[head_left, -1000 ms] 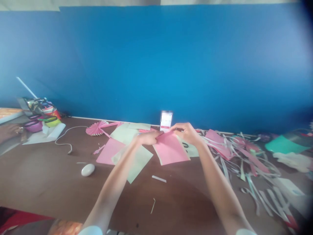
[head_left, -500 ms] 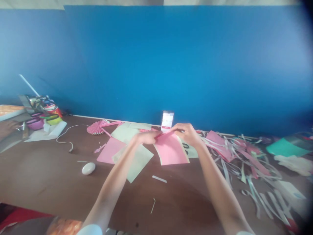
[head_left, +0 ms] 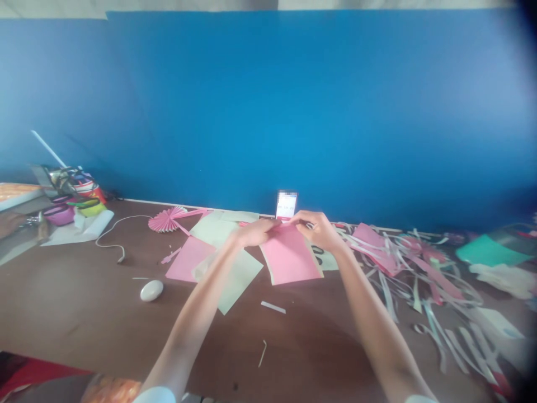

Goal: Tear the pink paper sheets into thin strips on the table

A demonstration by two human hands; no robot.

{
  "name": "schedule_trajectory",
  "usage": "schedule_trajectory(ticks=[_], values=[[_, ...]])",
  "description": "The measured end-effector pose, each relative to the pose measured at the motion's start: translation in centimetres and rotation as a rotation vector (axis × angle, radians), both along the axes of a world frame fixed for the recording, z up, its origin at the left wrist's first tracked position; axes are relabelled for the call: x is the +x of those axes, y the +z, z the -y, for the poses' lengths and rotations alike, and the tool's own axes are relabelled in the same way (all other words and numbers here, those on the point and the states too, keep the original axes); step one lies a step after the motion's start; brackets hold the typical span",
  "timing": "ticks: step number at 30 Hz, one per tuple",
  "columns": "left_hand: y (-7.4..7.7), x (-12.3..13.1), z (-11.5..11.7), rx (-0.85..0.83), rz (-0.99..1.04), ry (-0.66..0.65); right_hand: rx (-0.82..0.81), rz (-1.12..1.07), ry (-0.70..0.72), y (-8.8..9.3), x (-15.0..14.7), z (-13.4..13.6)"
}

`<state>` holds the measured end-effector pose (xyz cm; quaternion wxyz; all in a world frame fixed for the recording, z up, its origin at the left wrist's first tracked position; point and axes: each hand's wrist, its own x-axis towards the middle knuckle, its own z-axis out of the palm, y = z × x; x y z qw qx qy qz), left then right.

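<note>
A pink paper sheet (head_left: 291, 260) hangs toward me from both hands, with pale strips showing along its side edges. My left hand (head_left: 259, 232) is closed on the sheet's far edge at the left. At the right of that same edge, my right hand (head_left: 315, 227) pinches the paper with bent fingers. The fingertips of the two hands are close together, and the fold between them is too small to make out. Just beyond them a phone (head_left: 286, 205) with a lit screen leans by the blue wall. Pale green sheets (head_left: 239, 274) lie beside my left forearm.
A pleated pink paper fan (head_left: 166, 219) and another pink sheet (head_left: 191, 258) lie to the left, near a white mouse (head_left: 151, 290) and a cable (head_left: 121, 254). Tangled paper strips (head_left: 403, 274) cover the right side. Another person's hand (head_left: 10, 223) is at the far left.
My hands have come slightly closer together along the sheet's far edge. The pink sheet's near end has shifted slightly left.
</note>
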<state>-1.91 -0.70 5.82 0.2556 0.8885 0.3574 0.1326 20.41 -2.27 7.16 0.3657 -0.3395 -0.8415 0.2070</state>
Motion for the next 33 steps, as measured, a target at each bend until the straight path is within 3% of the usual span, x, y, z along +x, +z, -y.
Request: schedule_trajectory(ticks=[18, 33], values=[[-0.8, 0.0, -0.3, -0.004, -0.016, 0.052, -0.031, 0.119, -0.091, -0.2, -0.4, -0.2], [-1.0, 0.3, -0.3, -0.009, -0.044, 0.099, -0.055, 0.076, -0.122, -1.1, -0.7, -0.7]])
